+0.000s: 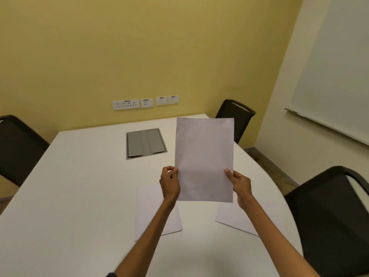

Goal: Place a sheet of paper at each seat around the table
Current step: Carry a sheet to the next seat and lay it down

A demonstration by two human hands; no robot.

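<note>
Both hands hold one sheet of paper [204, 158] upright above the white table [79, 196]. Left hand [169, 183] pinches its left edge; right hand [240, 184] grips the right edge, thumb in front. Below the left hand lies a paper stack [147, 212]; below the right hand, a single flat sheet [231, 216].

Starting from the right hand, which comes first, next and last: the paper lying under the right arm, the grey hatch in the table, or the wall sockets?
Counting out from the right hand:
1. Paper lying under the right arm, on the table just below that hand.
2. Grey hatch, set into the table's middle, up and to the left.
3. Wall sockets, on the yellow wall beyond the table's far edge.
</note>
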